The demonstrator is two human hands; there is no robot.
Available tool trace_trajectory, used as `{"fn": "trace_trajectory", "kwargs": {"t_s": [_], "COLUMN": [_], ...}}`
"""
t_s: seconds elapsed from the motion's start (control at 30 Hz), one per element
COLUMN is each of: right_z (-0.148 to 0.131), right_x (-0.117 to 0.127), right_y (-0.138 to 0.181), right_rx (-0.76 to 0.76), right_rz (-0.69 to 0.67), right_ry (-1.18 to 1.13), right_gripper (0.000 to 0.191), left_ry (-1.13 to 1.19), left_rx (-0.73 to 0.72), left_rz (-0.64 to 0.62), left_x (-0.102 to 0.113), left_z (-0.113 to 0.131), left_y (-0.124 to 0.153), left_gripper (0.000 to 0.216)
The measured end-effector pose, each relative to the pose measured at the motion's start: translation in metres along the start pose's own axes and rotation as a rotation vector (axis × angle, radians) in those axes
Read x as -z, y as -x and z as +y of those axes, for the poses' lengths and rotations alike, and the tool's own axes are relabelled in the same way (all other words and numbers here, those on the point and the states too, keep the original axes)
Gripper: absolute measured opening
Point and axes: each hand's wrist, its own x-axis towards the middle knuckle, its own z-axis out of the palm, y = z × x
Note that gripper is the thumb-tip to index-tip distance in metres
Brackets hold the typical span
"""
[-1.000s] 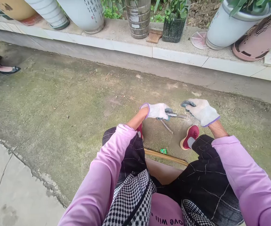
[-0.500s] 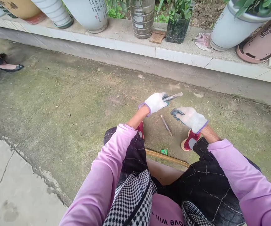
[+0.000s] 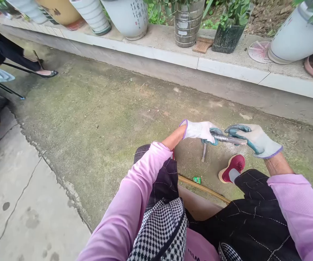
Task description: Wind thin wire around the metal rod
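Observation:
My left hand (image 3: 206,132), in a white work glove with a dark grip coating, is closed around a short stick (image 3: 228,139). The stick has a dark, shiny silvery wrapping and a paler bare end, and points to the right. My right hand (image 3: 254,139), gloved alike, curves around that pale end with fingers and thumb apart; whether it touches the stick I cannot tell. On the ground below my left hand lies a second short stick (image 3: 204,153), its upper part hidden by the glove.
A small green packet (image 3: 197,179) lies by a yellowish wooden strip (image 3: 205,187) between my legs. My red shoe (image 3: 234,167) stands to the right. A low tiled ledge (image 3: 172,59) carries several potted plants. At the left sits another person (image 3: 9,54).
My left hand has brought the stick to the right and lower in view. My right hand has opened its fingers around the stick's end. The view has turned left, showing more of the other person.

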Motion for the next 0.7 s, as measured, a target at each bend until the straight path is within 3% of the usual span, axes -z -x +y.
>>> {"fn": "trace_trajectory", "kwargs": {"t_s": [0.07,0.13,0.27,0.4,0.47,0.57,0.63,0.7], "right_z": [-0.003,-0.005,-0.004,0.001,0.002,0.001,-0.001,-0.003], "right_x": [-0.004,-0.011,-0.024,-0.031,-0.036,-0.044,-0.044,-0.039], "right_y": [0.002,0.002,-0.004,-0.007,-0.007,-0.004,-0.002,-0.003], "right_rx": [-0.023,-0.053,-0.102,-0.117,-0.107,-0.070,-0.081,-0.111], "right_rz": [-0.030,-0.036,-0.025,-0.063,-0.079,-0.083,-0.067,-0.044], "right_ry": [-0.110,-0.154,-0.078,0.044,0.136,0.270,0.339,0.408], "right_gripper": [0.042,0.045,0.031,0.017,0.018,0.021,0.020,0.022], "left_ry": [0.160,0.306,0.443,0.476,0.380,-0.053,-0.392,-0.579], "left_rx": [-0.026,-0.022,0.012,0.033,0.027,0.014,0.043,0.072], "left_rz": [-0.064,-0.022,0.151,0.219,0.272,0.340,0.321,0.244], "left_x": [0.005,0.007,0.006,0.007,0.010,0.015,0.014,0.010], "left_z": [0.005,0.009,0.011,0.007,0.002,-0.010,-0.019,-0.024], "left_y": [-0.001,-0.003,-0.010,-0.017,-0.019,-0.019,-0.018,-0.017], "left_gripper": [0.010,0.018,0.022,0.021,0.025,0.033,0.036,0.036]}}
